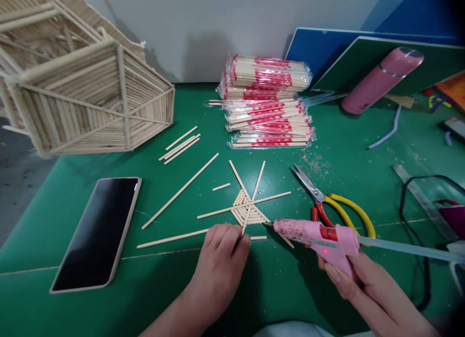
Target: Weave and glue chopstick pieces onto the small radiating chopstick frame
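Note:
On the green table lies a star-shaped piece of crossed wooden sticks [258,182], with short sticks laid side by side between some of its arms. My left hand [220,266] is closed at the piece's near edge, its thumb and finger pinching the lower end of one stick. A longer stick [170,238] runs partly beneath that hand. In my right hand [366,283] is a pink hot glue gun [316,237], a clear glue stick [410,248] protruding from its back. The gun's nozzle points left, close to the piece's lower right; whether it touches cannot be made out.
A large stick-built structure [123,99] stands at the left, above a phone [96,230]. Wrapped chopstick packs [271,114] are piled at the back. Scissors [319,194] and pliers with red handles [321,215] lie behind the glue gun. A pink bottle [381,82] leans at the right.

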The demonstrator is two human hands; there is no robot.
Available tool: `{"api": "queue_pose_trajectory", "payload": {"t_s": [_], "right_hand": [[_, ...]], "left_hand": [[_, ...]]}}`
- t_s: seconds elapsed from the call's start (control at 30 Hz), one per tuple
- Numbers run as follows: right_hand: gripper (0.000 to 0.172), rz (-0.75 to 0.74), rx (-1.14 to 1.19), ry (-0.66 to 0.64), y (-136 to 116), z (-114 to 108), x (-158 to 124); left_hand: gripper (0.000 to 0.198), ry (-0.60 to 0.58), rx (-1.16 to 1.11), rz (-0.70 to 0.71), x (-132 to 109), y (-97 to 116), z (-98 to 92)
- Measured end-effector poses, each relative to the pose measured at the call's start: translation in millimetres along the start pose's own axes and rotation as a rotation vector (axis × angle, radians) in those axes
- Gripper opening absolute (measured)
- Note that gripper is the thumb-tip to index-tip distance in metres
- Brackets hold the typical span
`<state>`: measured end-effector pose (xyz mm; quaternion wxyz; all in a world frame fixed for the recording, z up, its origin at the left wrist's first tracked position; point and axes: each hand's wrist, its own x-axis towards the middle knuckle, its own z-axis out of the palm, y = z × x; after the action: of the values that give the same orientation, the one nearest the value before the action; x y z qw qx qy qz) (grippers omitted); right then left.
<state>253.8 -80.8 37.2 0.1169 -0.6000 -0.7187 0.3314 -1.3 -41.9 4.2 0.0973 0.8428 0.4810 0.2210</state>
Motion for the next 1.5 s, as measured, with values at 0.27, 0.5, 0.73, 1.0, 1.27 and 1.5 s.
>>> {"api": "queue_pose_trajectory", "payload": {"t_s": [0.27, 0.5, 0.73, 1.0, 1.27, 1.5], "right_hand": [[0.014, 0.032, -0.010, 0.034, -7, -3, -1], [0.020, 0.091, -0.045, 0.026, -9, -1, 0], [0.020, 0.086, -0.046, 0.015, -10, -3, -2], [0.020, 0.094, -0.047, 0.029, -9, -2, -4], [0.020, 0.077, -0.073, 0.034, -8, -4, -3], [0.019, 0.015, -0.066, 0.067, -10, -5, 1]], "left_hand": [[0.016, -0.018, -0.025, -0.018, -1, 0, -0.9], [0.016, -0.013, -0.019, -0.006, 0, 0, -0.6], [0.020, 0.005, -0.019, -0.016, 1, 1, -1.8], [0.017, 0.016, -0.021, -0.015, 2, 0, -0.7], [0.018, 0.005, -0.020, -0.030, 2, 1, -1.9], [0.018, 0.016, -0.014, -0.016, 2, 0, -1.7]]}}
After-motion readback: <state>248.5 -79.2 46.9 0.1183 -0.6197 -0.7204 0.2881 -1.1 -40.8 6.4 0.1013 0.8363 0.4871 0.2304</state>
